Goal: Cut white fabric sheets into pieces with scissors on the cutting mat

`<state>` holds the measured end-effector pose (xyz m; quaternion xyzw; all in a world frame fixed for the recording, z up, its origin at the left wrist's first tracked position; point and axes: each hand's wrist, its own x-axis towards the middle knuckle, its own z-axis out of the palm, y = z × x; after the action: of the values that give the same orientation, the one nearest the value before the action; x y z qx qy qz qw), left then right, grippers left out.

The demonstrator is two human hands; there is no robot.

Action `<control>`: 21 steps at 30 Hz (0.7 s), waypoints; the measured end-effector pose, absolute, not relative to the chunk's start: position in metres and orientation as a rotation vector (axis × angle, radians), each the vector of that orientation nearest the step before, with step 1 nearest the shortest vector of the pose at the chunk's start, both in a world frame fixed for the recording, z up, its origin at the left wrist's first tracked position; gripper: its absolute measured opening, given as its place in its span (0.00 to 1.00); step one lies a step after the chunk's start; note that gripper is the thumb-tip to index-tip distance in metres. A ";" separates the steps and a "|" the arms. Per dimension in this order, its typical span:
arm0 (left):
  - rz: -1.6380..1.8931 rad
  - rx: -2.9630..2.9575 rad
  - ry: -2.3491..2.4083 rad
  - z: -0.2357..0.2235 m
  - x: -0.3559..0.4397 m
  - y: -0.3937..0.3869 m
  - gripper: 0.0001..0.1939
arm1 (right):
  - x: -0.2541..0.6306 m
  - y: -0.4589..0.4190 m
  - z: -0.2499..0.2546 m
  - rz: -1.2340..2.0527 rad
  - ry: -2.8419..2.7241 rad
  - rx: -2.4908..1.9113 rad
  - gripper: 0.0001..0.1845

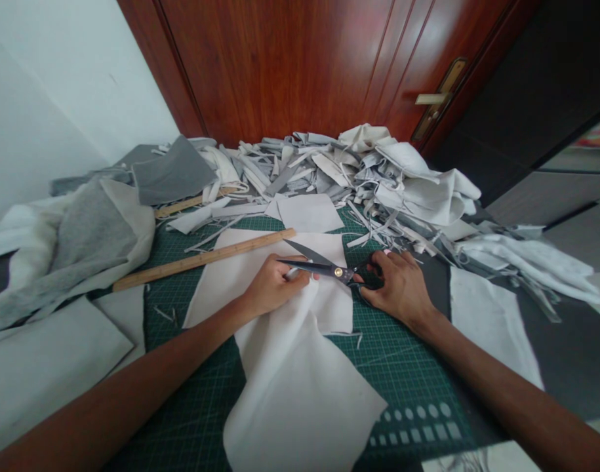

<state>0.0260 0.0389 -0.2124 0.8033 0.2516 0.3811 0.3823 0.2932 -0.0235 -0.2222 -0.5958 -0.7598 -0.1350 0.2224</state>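
My left hand (275, 282) is closed on a bunched edge of a white fabric piece (304, 393), which hangs in folds toward me. In my right hand (398, 285) are the handles of black scissors (324, 267), their blades parted and pointing left. The lower blade passes across the fingers of my left hand, close to the gripped edge. Beneath both hands lies a flat white fabric sheet (334, 308) on a green cutting mat (191, 393). A wooden ruler (206, 257) rests slantwise over the sheet's upper left part.
A heap of grey and white fabric scraps (300, 170) runs along the back, before a wooden door (280, 65). Folded fabric (39, 367) and a bunched grey-white cloth (93, 229) lie left. On the right are a white cloth piece (491, 328) and more scraps.
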 end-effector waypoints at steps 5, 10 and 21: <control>0.992 2.027 0.636 -0.214 0.028 0.040 0.12 | 0.292 -0.023 -0.221 -0.343 -2.110 -1.687 0.13; 1.018 2.033 0.644 -0.213 0.028 0.039 0.11 | 0.289 -0.024 -0.221 -0.257 -2.100 -1.710 0.13; 1.008 2.122 0.743 -0.207 0.025 0.038 0.20 | 0.303 -0.017 -0.223 -0.012 -2.003 -1.765 0.09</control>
<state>0.0251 0.0385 -0.2072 0.8122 0.2845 0.3857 0.3325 0.3032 -0.0168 -0.2232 -0.6428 -0.7294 -0.0045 0.2340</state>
